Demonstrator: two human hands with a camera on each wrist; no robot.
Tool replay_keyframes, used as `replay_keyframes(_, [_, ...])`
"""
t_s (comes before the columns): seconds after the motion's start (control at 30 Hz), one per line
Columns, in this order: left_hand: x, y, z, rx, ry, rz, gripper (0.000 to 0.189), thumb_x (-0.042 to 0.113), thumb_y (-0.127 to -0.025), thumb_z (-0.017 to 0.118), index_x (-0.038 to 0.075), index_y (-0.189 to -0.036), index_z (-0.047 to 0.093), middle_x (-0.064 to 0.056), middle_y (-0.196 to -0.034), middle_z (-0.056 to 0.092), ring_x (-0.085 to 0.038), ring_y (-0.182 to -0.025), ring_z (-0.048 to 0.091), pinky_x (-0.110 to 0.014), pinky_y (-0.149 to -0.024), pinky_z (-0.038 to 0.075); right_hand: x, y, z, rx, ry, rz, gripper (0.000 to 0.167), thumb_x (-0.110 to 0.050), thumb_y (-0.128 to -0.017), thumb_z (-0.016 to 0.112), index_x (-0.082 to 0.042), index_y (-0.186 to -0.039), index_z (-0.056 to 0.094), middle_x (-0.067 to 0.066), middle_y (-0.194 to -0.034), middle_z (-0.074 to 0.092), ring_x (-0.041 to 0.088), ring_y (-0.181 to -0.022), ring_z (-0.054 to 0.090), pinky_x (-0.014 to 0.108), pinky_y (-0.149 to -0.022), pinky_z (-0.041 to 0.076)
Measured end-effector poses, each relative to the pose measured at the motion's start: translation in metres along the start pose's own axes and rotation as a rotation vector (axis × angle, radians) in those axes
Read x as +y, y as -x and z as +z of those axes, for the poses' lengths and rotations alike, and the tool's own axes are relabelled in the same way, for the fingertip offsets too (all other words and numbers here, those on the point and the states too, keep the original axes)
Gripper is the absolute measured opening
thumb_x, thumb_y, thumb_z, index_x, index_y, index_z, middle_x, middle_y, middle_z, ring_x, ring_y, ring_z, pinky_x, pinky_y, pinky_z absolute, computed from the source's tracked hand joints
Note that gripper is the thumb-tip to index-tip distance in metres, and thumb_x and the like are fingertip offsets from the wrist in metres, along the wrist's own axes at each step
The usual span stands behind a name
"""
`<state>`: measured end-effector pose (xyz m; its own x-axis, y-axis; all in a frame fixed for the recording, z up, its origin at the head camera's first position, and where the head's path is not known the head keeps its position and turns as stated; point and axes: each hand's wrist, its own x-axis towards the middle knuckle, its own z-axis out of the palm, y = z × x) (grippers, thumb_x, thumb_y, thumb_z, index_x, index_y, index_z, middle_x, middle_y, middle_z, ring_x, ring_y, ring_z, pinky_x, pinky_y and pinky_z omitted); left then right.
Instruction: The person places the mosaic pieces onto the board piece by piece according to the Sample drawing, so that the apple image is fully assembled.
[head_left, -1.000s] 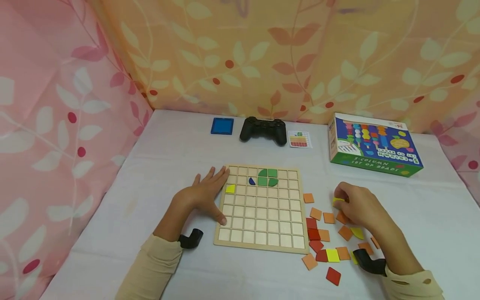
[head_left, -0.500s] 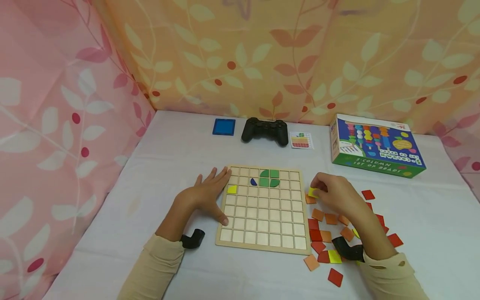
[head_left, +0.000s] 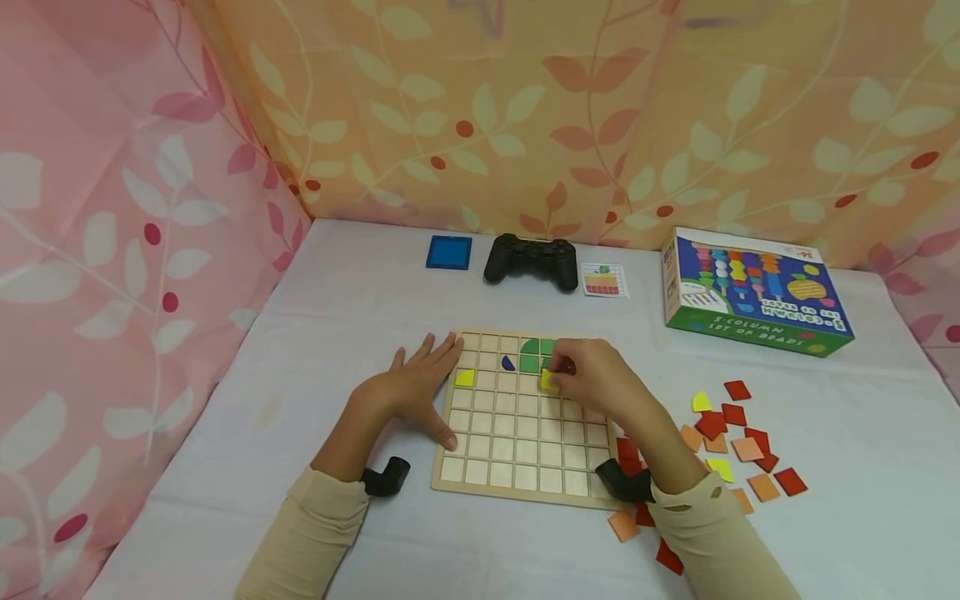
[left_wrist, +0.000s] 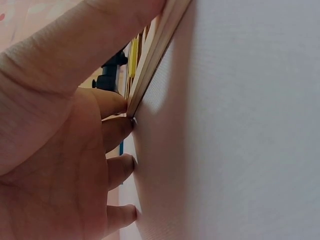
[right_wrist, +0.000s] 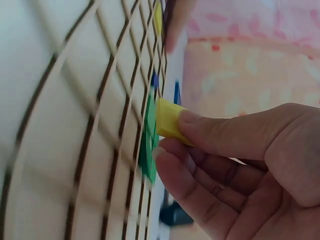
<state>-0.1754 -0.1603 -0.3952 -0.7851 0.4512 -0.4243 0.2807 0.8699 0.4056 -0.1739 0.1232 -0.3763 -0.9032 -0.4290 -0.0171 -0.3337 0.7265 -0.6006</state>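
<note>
My right hand (head_left: 600,377) pinches a yellow square tile (right_wrist: 171,120) between thumb and fingertips, over the wooden grid board (head_left: 517,493). In the head view that tile is just below the green pieces (head_left: 529,363), partly covered by the hand. My left hand (head_left: 408,390) lies spread along the board's left edge; its thumb and index fingertips touch the frame in the left wrist view. Another yellow square tile (head_left: 464,378) sits in a cell of the left column. A small dark blue piece (head_left: 507,363) lies in the second row, left of the green ones.
Loose red, orange and yellow tiles (head_left: 747,450) are scattered right of the board, some hidden under my right forearm. Behind the board stand a blue square frame (head_left: 449,252), a black game controller (head_left: 531,262), a pattern card (head_left: 604,281) and a bead-set box (head_left: 756,292).
My right hand has carried the yellow tile leftward from the loose tiles to over the board. Tiles beneath its former place are now uncovered. The left hand stays put.
</note>
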Motion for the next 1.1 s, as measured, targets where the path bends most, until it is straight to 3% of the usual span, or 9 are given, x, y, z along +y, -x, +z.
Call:
replay_keyframes(0.27, [0.001, -0.002, 0.002, -0.016, -0.008, 0.003, 0.148, 0.059, -0.055, 0.094, 0.017, -0.162, 0.001, -0.001, -0.167, -0.007, -0.028, -0.151, -0.013, -0.06, -0.117, -0.006, -0.036, -0.02, 0.03, 0.035, 0.042, -0.086, 0.014, 0.0, -0.085, 0.077, -0.01, -0.081, 0.067, -0.002, -0.076, 0.063, 0.014, -0.069, 0.055, 0.033, -0.066, 0.05])
replay_keyframes(0.53, [0.003, -0.003, 0.001, -0.015, 0.001, -0.006, 0.147, 0.057, -0.055, 0.094, 0.017, -0.162, 0.002, 0.0, -0.167, -0.006, -0.027, -0.151, -0.013, -0.058, -0.117, -0.007, -0.05, -0.04, 0.055, 0.035, 0.181, -0.043, 0.015, 0.001, -0.088, 0.072, -0.008, -0.08, 0.064, 0.001, -0.077, 0.061, 0.017, -0.069, 0.055, 0.033, -0.065, 0.05])
replay_keyframes(0.67, [0.002, -0.002, 0.0, -0.01, -0.006, -0.012, 0.147, 0.056, -0.055, 0.095, 0.016, -0.163, 0.003, -0.002, -0.168, -0.005, -0.028, -0.151, -0.012, -0.059, -0.117, -0.006, -0.053, -0.044, 0.062, 0.022, 0.197, -0.022, 0.016, 0.003, -0.088, 0.07, -0.007, -0.079, 0.063, 0.003, -0.076, 0.06, 0.019, -0.069, 0.054, 0.034, -0.064, 0.049])
replay_keyframes(0.8, [0.0, -0.003, 0.0, -0.012, -0.015, -0.018, 0.147, 0.057, -0.055, 0.094, 0.017, -0.162, 0.003, -0.002, -0.167, -0.006, -0.028, -0.151, -0.012, -0.06, -0.117, -0.005, -0.053, -0.044, 0.065, 0.054, 0.199, -0.033, 0.014, 0.003, -0.088, 0.071, -0.007, -0.079, 0.067, 0.002, -0.078, 0.059, 0.019, -0.071, 0.055, 0.034, -0.065, 0.05])
replay_keyframes(0.93, [0.0, -0.004, 0.0, -0.018, -0.022, -0.012, 0.147, 0.058, -0.056, 0.093, 0.017, -0.162, 0.001, 0.0, -0.167, -0.007, -0.027, -0.151, -0.013, -0.059, -0.117, -0.006, -0.053, -0.038, 0.069, 0.087, 0.228, -0.113, 0.01, 0.002, -0.085, 0.075, -0.007, -0.079, 0.075, 0.002, -0.082, 0.058, 0.02, -0.076, 0.057, 0.032, -0.068, 0.051])
replay_keyframes(1.1, [0.001, -0.004, 0.0, -0.014, -0.017, -0.018, 0.147, 0.058, -0.055, 0.094, 0.018, -0.162, 0.001, 0.0, -0.167, -0.008, -0.027, -0.151, -0.013, -0.059, -0.117, -0.006, -0.054, -0.025, 0.067, 0.051, 0.279, -0.181, 0.02, 0.005, -0.08, 0.074, -0.01, -0.067, 0.074, 0.001, -0.079, 0.058, 0.019, -0.075, 0.054, 0.03, -0.066, 0.048])
